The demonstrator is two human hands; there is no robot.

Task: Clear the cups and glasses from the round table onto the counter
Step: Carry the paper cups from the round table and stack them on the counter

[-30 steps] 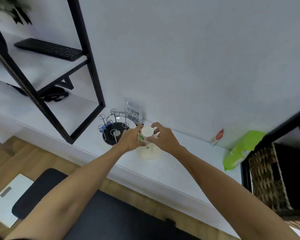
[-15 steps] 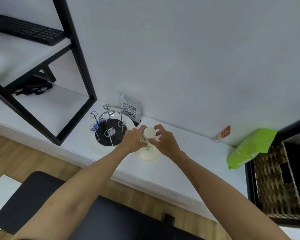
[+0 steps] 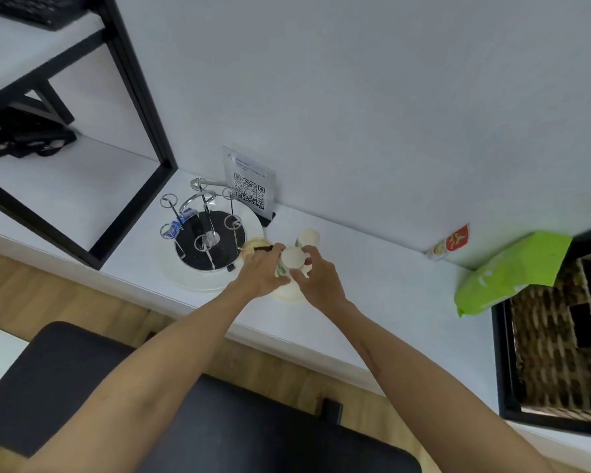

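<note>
Both my hands hold a white paper cup (image 3: 291,259) with green print, upside down, over the white counter (image 3: 382,285). My left hand (image 3: 261,273) grips its left side and my right hand (image 3: 318,278) its right side. A pale round saucer (image 3: 289,295) lies under the cup, mostly hidden by my hands. A second white paper cup (image 3: 308,237) stands just behind, near the wall. A small yellowish dish (image 3: 253,245) peeks out at my left fingertips.
A wire cup rack on a round white and black base (image 3: 209,247) stands left of my hands. A QR code sign (image 3: 249,186) leans on the wall. A green packet (image 3: 512,271), wicker basket (image 3: 556,343) and black shelf frame (image 3: 133,107) flank the counter.
The view has shifted and drawn closer to the counter. My hands stay on the upside-down cup over the saucer, and the second cup behind now shows.
</note>
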